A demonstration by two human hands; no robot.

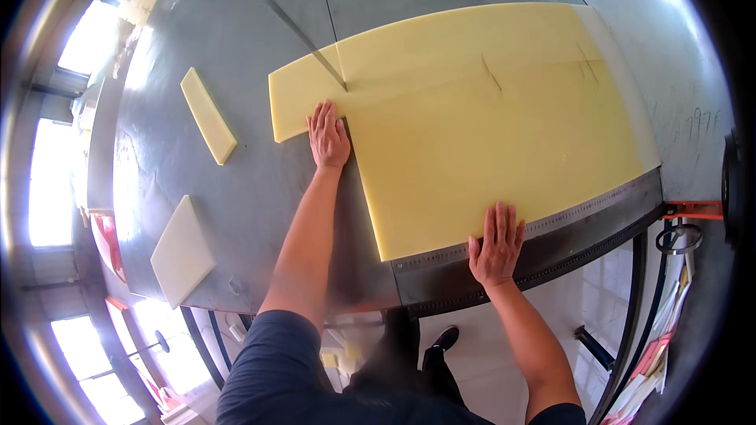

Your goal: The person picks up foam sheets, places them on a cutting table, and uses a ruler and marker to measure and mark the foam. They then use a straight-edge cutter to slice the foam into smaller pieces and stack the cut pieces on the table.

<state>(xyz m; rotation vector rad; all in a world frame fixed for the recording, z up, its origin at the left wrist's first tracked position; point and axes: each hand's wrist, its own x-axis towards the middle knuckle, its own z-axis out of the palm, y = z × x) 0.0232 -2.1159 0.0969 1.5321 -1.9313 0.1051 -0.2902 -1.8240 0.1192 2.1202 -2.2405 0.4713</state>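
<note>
A large yellow foam sheet (504, 134) lies on the grey metal table, with an arm of it reaching left past a notch. A thin upright metal blade (311, 43) meets the foam near that notch. My left hand (329, 135) rests with its fingers stretched out on the foam at the notch's edge, just short of the blade. Farther right, my right hand (496, 248) presses flat against the sheet's near edge, its fingers on the foam and its palm over the ruler strip (579, 214). Neither hand grips anything.
To the left on the metal table (268, 205) lie a narrow yellow foam strip (208, 116) and a pale slanted foam piece (183, 253). An orange bar (693, 210) and a small handwheel (679, 239) stand by the right edge. Foam scraps (650, 362) are stacked below.
</note>
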